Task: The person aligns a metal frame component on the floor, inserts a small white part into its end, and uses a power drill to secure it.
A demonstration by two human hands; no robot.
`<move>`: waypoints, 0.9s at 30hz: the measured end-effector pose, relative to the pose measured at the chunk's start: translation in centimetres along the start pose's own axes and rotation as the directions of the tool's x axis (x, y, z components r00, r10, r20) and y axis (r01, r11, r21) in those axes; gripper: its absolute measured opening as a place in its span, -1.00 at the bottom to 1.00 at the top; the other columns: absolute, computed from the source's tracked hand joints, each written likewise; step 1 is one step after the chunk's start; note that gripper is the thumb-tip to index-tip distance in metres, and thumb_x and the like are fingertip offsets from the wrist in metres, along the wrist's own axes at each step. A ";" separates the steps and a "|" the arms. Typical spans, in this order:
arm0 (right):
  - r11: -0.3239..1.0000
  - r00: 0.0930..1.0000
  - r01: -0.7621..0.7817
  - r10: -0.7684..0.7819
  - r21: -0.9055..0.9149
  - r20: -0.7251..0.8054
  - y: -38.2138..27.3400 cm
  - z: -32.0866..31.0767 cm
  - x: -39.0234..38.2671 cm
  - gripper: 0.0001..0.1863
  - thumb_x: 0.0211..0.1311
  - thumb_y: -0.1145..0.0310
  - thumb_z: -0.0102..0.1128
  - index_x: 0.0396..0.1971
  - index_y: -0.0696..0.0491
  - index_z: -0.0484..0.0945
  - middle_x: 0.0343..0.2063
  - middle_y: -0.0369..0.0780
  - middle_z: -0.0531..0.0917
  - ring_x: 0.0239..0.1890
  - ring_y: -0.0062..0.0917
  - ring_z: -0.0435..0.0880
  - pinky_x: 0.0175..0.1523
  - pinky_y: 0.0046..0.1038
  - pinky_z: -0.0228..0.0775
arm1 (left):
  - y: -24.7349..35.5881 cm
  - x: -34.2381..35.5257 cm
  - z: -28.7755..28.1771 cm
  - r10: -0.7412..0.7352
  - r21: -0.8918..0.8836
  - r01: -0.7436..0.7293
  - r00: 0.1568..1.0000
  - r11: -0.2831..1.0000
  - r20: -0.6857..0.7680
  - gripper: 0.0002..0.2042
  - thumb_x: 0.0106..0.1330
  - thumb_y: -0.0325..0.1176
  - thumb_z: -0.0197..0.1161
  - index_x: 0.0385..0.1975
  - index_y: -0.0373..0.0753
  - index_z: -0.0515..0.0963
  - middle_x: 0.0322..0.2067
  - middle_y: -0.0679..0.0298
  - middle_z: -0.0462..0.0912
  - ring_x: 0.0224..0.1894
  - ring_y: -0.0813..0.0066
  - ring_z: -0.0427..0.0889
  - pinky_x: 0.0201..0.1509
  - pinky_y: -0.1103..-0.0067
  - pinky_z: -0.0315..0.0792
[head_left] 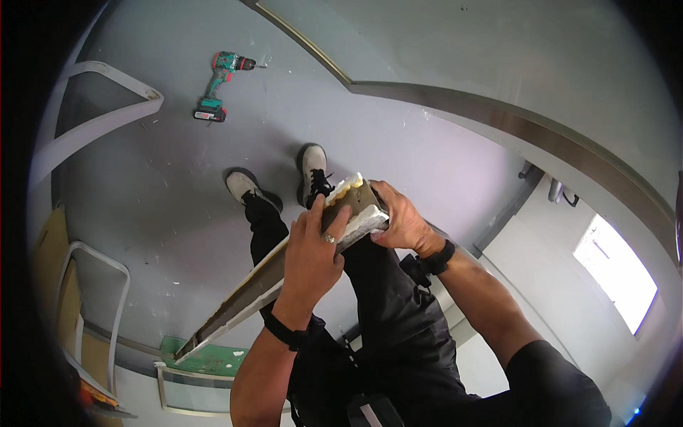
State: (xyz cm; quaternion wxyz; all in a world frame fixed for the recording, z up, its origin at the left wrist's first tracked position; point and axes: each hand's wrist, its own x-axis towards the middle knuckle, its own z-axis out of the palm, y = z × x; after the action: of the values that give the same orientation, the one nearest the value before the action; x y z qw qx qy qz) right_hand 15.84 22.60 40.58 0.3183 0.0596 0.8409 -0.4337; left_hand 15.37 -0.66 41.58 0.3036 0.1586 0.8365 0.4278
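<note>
A long, narrow metal channel slants across my lap. Its near end is raised in front of me and its far end reaches down to the lower left, beside a green board. White, crumbly material and yellowish residue like dried foam line the edges of the raised end. My left hand, with a ring on one finger, is wrapped over the channel just below that end, fingers on its edge and inner face. My right hand grips the end's right side, its fingertips partly hidden behind the channel.
A green and black cordless drill with a bit fitted lies on the grey floor beyond my shoes. Bent white tube frames stand at left. The green board lies by a framed glass panel. A metal-edged panel curves along the upper right.
</note>
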 end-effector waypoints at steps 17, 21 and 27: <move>0.999 1.000 0.002 -0.002 -0.042 0.005 -0.1 0.5 2.6 0.03 -0.28 0.34 0.54 0.36 -0.02 0.27 0.07 -0.07 0.61 0.13 -0.07 0.58 0.26 -0.24 0.46 | 1.5 3.8 0.0 -0.278 -0.010 0.278 0.957 0.960 -0.077 -0.34 -0.08 -0.49 0.45 0.13 -0.22 0.41 0.03 0.00 0.48 0.05 -0.09 0.56 0.10 0.21 0.52; 0.999 0.999 -0.018 0.016 -0.033 -0.039 1.1 1.1 3.4 0.02 -0.28 0.31 0.55 0.35 -0.04 0.30 0.08 -0.06 0.61 0.14 -0.07 0.58 0.27 -0.22 0.45 | 0.7 4.5 0.9 -0.220 0.059 0.224 0.973 0.973 -0.069 -0.20 -0.09 -0.45 0.45 0.32 -0.18 0.39 -0.03 0.03 0.44 -0.01 -0.05 0.56 0.07 0.24 0.55; 0.999 0.997 0.020 -0.018 0.028 -0.070 1.6 1.4 4.3 -0.05 -0.27 0.33 0.54 0.29 0.01 0.35 0.06 -0.04 0.61 0.14 -0.03 0.57 0.26 -0.20 0.45 | -0.2 4.6 1.7 -0.159 0.164 0.182 0.976 0.970 -0.146 -0.11 -0.14 -0.48 0.45 0.39 -0.21 0.33 0.01 0.01 0.41 0.00 -0.06 0.54 0.04 0.27 0.57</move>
State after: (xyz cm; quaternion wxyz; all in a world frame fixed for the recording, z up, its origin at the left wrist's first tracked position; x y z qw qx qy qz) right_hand 13.69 21.72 36.37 0.2836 0.0715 0.8457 -0.4463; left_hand 12.91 2.72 38.94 0.2680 0.0836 0.8998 0.3339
